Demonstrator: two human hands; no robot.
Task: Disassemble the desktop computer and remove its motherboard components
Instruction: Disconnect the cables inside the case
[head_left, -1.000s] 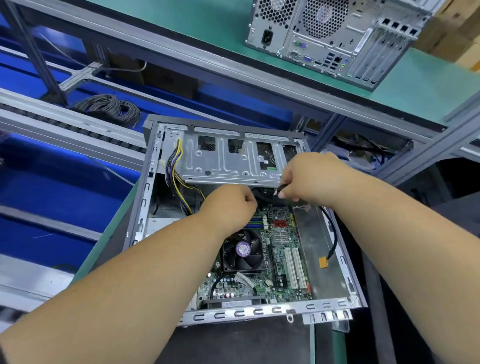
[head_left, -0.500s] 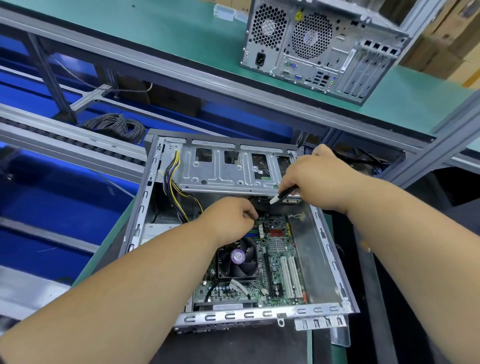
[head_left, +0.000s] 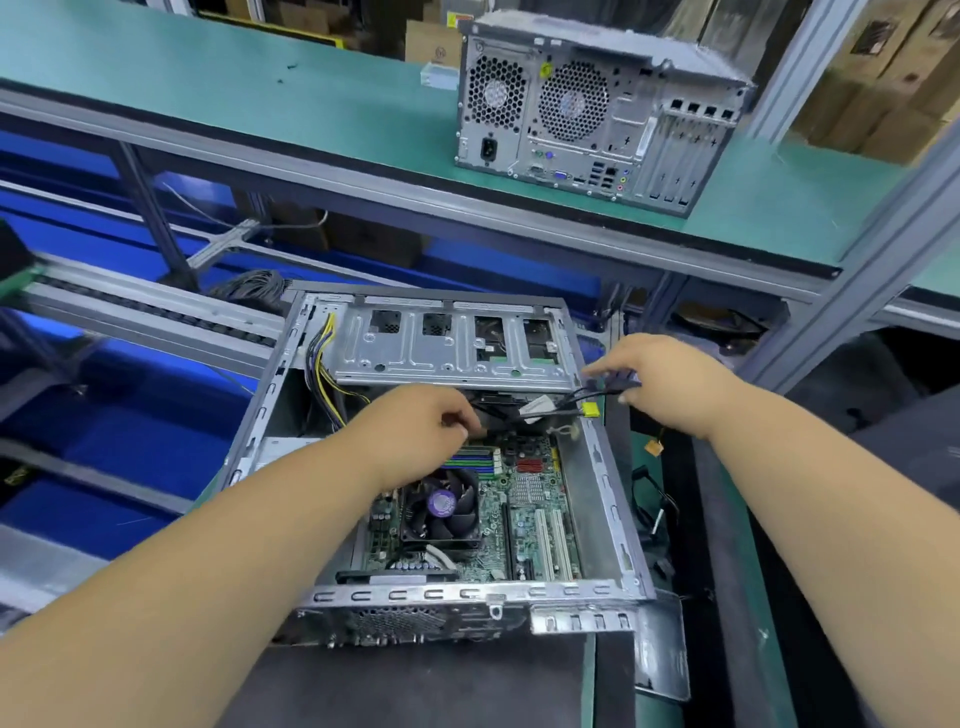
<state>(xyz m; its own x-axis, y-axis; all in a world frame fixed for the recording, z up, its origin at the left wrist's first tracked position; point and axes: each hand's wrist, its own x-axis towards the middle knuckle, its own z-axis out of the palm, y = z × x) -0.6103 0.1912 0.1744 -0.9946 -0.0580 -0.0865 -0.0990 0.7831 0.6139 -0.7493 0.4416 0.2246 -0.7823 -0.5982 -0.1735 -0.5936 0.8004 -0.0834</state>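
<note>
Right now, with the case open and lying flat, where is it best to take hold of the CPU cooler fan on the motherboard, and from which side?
Probably by the two opposite outer edges of the CPU cooler fan's square black frame, coming straight down from above. The open case leaves it exposed upward, while the motherboard parts crowd its sides. Keep fingers off the blades and purple hub. The left hand is nearest.

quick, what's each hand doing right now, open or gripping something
Left hand: fingers curled inside the open computer case, pinching something dark near the motherboard's top edge; what exactly cannot be told.
Right hand: gripping a bundle of black cables, pulled over the case's right wall.
</note>
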